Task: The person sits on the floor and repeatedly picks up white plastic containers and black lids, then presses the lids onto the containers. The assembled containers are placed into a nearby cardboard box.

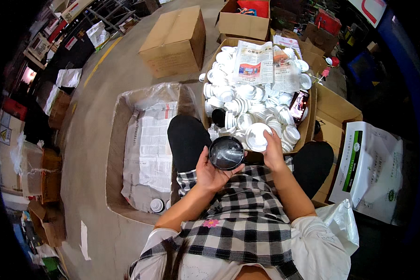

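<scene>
One black lid (pixel 226 153) fills the cupped left hand (pixel 210 176); right hand (pixel 273 151) pinches white lid (pixel 257 137).

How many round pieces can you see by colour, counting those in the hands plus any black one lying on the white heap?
Black: 2 (a wide black piece in the left hand; another black piece on the heap)
White: 1 (a white piece in the right hand)
Total: 3

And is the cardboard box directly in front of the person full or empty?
Full: the cardboard box is heaped about to its rim with white plastic pieces, and newspaper lies over part of the heap.
</scene>
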`<act>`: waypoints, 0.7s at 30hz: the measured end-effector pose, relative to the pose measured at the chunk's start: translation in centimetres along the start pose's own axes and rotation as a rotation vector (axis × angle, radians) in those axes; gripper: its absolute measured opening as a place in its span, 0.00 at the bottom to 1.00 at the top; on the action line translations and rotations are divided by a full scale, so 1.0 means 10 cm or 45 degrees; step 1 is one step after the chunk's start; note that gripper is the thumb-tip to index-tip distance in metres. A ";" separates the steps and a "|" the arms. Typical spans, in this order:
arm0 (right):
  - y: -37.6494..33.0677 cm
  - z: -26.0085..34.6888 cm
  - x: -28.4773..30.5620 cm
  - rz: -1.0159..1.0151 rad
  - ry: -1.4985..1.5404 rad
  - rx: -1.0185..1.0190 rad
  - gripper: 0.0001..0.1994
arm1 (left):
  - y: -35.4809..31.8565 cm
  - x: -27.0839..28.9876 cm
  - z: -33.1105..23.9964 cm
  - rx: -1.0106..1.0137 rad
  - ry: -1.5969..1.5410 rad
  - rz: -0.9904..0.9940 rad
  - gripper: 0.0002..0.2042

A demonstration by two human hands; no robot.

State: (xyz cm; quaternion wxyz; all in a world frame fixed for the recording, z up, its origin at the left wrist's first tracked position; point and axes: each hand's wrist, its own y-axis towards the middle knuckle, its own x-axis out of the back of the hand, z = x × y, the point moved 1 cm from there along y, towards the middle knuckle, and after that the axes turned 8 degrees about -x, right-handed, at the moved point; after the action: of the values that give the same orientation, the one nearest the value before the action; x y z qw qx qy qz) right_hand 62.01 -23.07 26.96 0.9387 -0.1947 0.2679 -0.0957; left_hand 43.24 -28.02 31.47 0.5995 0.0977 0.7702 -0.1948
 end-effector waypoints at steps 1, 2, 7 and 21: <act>-0.07 0.02 -0.03 0.090 0.043 -0.037 0.15 | 0.00 0.00 0.00 0.003 -0.014 -0.006 0.29; -0.15 0.05 -0.06 0.180 0.086 -0.075 0.16 | 0.00 -0.01 0.00 0.006 -0.028 -0.013 0.29; -0.50 0.24 -0.22 0.644 0.384 -0.231 0.22 | 0.00 -0.01 0.02 -0.034 -0.044 -0.051 0.28; -0.64 0.29 -0.09 0.562 -0.368 0.186 0.29 | 0.00 -0.18 0.03 -0.098 0.061 0.045 0.26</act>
State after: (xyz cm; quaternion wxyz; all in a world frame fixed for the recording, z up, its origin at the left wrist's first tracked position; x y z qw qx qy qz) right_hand 62.38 -27.73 32.32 0.9769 -0.0751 0.1594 0.1209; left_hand 43.94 -28.02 33.12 0.5875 0.0928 0.7894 -0.1520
